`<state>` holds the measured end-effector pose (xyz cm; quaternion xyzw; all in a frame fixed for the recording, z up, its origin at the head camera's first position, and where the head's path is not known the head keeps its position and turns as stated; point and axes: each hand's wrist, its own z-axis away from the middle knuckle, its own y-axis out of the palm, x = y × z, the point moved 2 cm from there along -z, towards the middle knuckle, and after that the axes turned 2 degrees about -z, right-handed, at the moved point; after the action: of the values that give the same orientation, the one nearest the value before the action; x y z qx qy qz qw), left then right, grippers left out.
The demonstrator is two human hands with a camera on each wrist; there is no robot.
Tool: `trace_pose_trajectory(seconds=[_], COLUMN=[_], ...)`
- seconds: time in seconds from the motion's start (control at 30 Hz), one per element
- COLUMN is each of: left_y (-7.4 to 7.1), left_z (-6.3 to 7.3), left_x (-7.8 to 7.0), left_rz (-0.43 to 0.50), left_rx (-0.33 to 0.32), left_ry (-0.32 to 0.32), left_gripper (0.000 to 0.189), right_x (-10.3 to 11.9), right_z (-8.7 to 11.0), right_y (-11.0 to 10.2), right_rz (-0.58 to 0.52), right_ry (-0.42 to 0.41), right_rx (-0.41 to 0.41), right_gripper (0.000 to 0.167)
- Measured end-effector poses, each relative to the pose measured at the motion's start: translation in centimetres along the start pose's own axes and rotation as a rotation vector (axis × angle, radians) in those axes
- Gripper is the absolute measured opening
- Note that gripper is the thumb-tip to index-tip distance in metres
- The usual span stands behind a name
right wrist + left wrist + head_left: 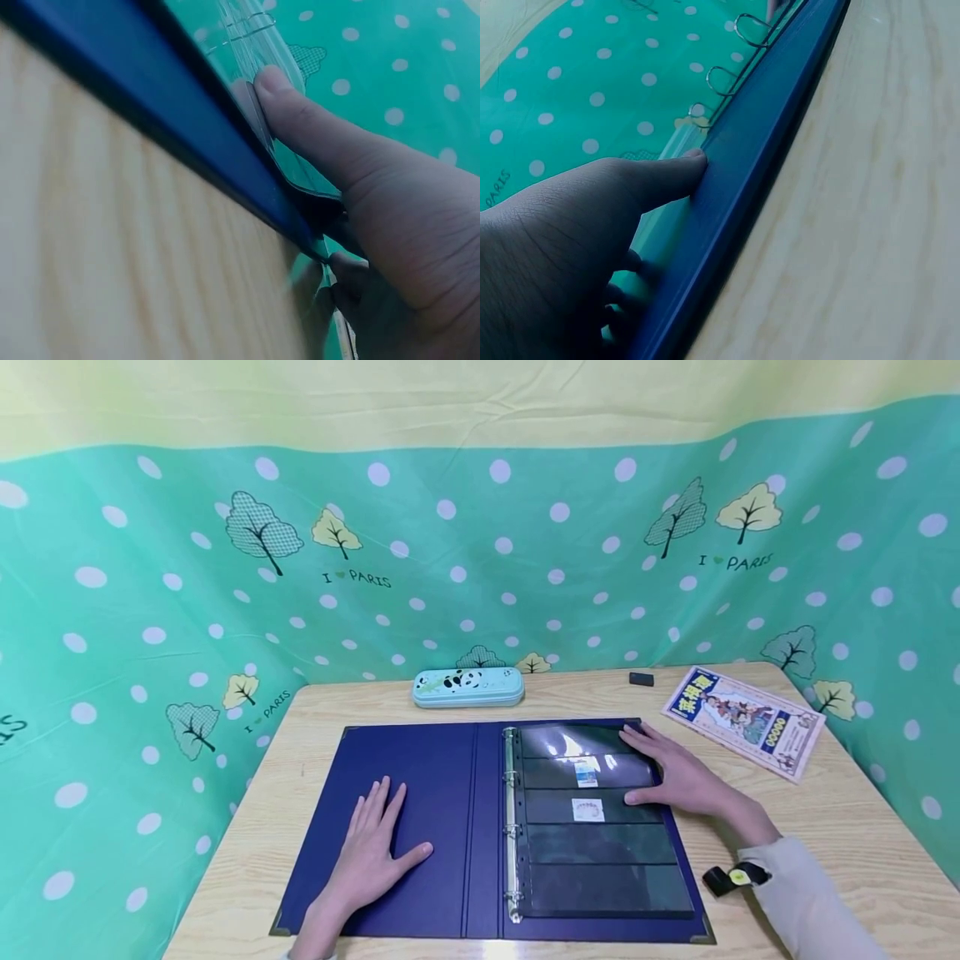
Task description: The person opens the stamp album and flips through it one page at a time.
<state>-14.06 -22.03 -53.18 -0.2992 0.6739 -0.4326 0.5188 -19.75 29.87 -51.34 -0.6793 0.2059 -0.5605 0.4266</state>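
A dark blue ring binder (405,752) lies opened flat on the table. On its metal rings (512,829) hangs a black page (600,889) with clear pocket strips. Two small stamps sit in separate strips: a blue-and-white stamp (587,774) and, below it, a whitish stamp (588,810). My left hand (369,860) rests on the bare inside of the left cover, its fingers straight and thumb spread. Over the page's right edge lies my right hand (682,772), its thumb and fingertips touching the page. In the right wrist view, the page edge bends up near the palm.
Behind the binder stands a light blue pencil case (468,687) with a panda print. A small black object (641,678) and a colourful booklet (744,720) lie at the back right. Dotted green cloth (495,568) hangs around the wooden table (225,860).
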Motion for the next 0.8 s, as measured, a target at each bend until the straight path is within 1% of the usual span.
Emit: trace_pose_trajectory(seconds=[0.1, 0.2, 0.33, 0.43, 0.53, 0.67, 0.73, 0.8], left_y=[0.0, 0.0, 0.0, 0.1, 0.2, 0.3, 0.3, 0.3], left_z=[0.0, 0.0, 0.0, 0.0, 0.1, 0.2, 0.2, 0.2], left_x=[0.0, 0.0, 0.0, 0.1, 0.2, 0.4, 0.4, 0.3], left_rz=[0.001, -0.001, -0.007, -0.004, 0.009, 0.01, 0.007, 0.005], left_rx=[0.0, -0.002, -0.001, -0.013, -0.044, -0.083, -0.087, -0.074], left_ry=[-0.001, 0.0, 0.001, 0.011, 0.032, 0.062, 0.066, 0.056], left_gripper=[0.107, 0.107, 0.106, 0.106, 0.106, 0.105, 0.105, 0.105], right_x=[0.3, 0.7, 1.1, 1.3, 1.3, 1.6, 1.8, 2.0], right_z=[0.3, 0.5, 0.9, 1.2, 1.3, 1.5, 1.6, 1.9], right_y=[0.0, 0.1, 0.2, 0.2, 0.3, 0.4, 0.4, 0.4], right_rz=[0.008, 0.012, -0.024, -0.075, -0.112, -0.118, -0.123, -0.13], right_ry=[0.021, 0.041, 0.043, 0.036, 0.032, 0.018, 0.02, 0.03], right_rx=[-0.023, -0.066, -0.105, -0.105, -0.102, -0.113, -0.127, -0.137], right_gripper=[0.11, 0.107, 0.106, 0.108, 0.112, 0.114, 0.114, 0.113])
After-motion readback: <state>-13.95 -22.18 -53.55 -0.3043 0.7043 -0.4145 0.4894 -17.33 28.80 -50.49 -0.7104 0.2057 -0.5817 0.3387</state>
